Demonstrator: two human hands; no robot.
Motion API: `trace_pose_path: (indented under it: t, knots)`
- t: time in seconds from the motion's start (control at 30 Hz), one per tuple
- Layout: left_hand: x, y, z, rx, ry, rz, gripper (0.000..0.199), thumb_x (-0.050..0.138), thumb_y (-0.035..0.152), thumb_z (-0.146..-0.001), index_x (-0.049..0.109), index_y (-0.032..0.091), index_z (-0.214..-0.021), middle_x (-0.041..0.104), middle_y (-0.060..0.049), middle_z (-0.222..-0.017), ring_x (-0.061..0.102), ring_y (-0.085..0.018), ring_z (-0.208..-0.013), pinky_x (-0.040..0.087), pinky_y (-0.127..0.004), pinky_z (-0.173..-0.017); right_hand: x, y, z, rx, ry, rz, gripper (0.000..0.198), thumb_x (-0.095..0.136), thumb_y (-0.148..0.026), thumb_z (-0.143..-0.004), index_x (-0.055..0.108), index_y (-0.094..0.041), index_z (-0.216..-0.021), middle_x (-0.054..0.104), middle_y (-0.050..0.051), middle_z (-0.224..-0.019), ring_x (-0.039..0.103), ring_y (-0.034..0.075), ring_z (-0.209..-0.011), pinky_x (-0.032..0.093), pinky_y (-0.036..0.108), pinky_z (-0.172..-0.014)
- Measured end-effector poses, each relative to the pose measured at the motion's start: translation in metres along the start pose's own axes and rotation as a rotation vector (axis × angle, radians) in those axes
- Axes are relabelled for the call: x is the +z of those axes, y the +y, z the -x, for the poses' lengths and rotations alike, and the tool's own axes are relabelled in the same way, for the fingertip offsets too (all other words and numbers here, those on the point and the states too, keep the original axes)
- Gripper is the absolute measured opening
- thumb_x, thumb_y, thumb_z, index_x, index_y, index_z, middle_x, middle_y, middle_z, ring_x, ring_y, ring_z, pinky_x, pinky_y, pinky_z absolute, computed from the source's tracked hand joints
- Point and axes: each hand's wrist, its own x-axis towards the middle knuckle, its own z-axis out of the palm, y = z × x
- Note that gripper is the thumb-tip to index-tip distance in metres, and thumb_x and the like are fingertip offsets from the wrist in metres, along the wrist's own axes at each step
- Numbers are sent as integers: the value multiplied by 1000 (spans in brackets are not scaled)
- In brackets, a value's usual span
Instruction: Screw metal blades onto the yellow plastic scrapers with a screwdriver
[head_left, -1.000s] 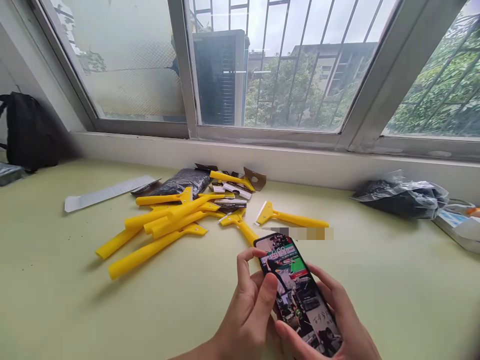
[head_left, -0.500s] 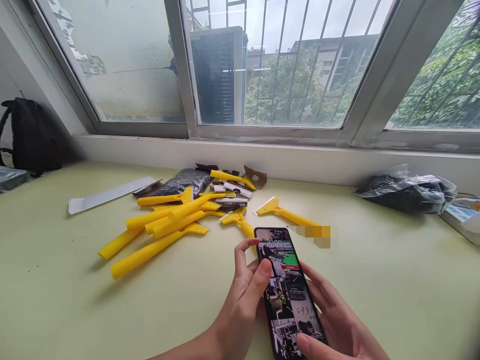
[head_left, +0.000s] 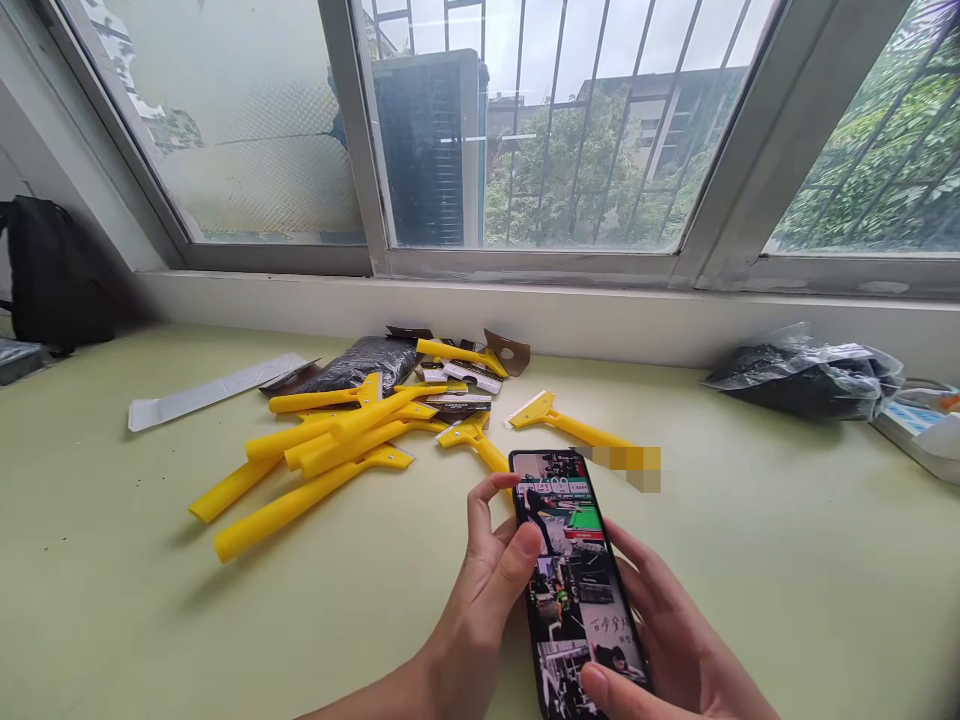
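Note:
A black smartphone (head_left: pixel 581 585) with a lit screen of photo tiles is held between both hands above the table. My left hand (head_left: pixel 491 570) grips its left edge, the thumb over the side of the screen and the index finger bent at the upper corner. Along the right edge, my right hand (head_left: pixel 675 630) supports the phone, its thumb over the lower screen. Behind the phone lies a yellow scraper (head_left: pixel 472 440), its handle partly hidden by it. Another yellow scraper (head_left: pixel 570 420) rests to the right, its handle end blurred by pixels.
Several yellow scrapers (head_left: pixel 322 450) are piled on the pale green table (head_left: pixel 135 600), left of the hands. Behind them lie a black plastic bag (head_left: pixel 367 360) and opened cartons (head_left: pixel 506 352). A white strip (head_left: pixel 210 392), a clear-wrapped black bundle (head_left: pixel 810 375) and a black backpack (head_left: pixel 56 270) sit farther out.
The view has shifted slightly, so the background sits a little farther left. My right thumb has moved slightly left over the lower screen. Both hands still hold the phone.

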Motion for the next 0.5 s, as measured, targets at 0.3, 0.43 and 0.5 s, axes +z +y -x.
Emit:
trace_pose_path:
  t: [0.3,0.43,0.5]
  knots:
    - [3,1,2,-50,-107,113,63,53,54,-99,17,32,-146,58,-12,-134,63,-29,-115,48,-44,-96,14,-21,4,325,-49,-449,118,83,-38,-78,2,-33,-163,63,10,-140,64,33,-123,53,42,-100]
    - [2,4,-2,-38,-156,41,62,48,54,-101,16,31,-148,57,-15,-135,63,-30,-116,51,-43,-93,8,-20,2,332,-210,-510,124,81,-33,-79,-11,-35,-161,68,8,-132,72,32,-109,55,40,-94]
    - [-2,5,-3,-2,-138,-84,62,46,56,-101,20,29,-150,53,-17,-141,60,-31,-118,54,-40,-88,1,-20,1,301,-248,-525,120,80,-34,-79,-6,-35,-161,65,9,-137,71,33,-111,53,43,-99]
